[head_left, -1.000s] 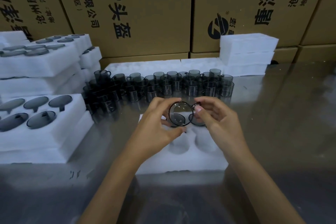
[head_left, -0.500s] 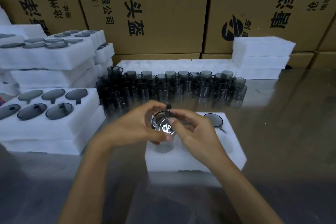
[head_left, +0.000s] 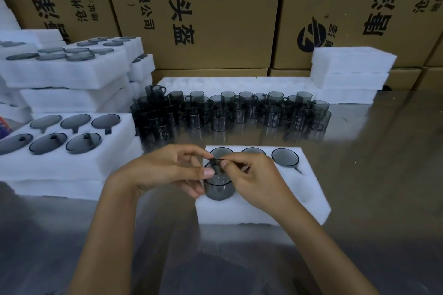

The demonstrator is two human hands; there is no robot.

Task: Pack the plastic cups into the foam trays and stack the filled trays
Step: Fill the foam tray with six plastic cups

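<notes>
A white foam tray [head_left: 314,189] lies on the shiny table in front of me. Its back row holds three smoky grey cups, the right one [head_left: 285,157] plainly seated. Both hands grip one more grey plastic cup [head_left: 219,188] over the tray's front left pocket. My left hand [head_left: 167,170] holds its left side. My right hand [head_left: 254,179] pinches its rim and handle from the right. The cup's lower part sits in or just above the pocket; I cannot tell which.
Several loose grey cups [head_left: 235,112] stand in rows behind the tray. A filled tray [head_left: 72,158] tops a stack at the left, with more filled stacks [head_left: 64,72] behind it. Empty foam trays [head_left: 350,67] are piled at the back right. Cardboard boxes [head_left: 203,7] wall the rear.
The cup has come down from mid-air, turned from facing me, to the tray's front left pocket. Two further cups now show in the back row. The camera has shifted left.
</notes>
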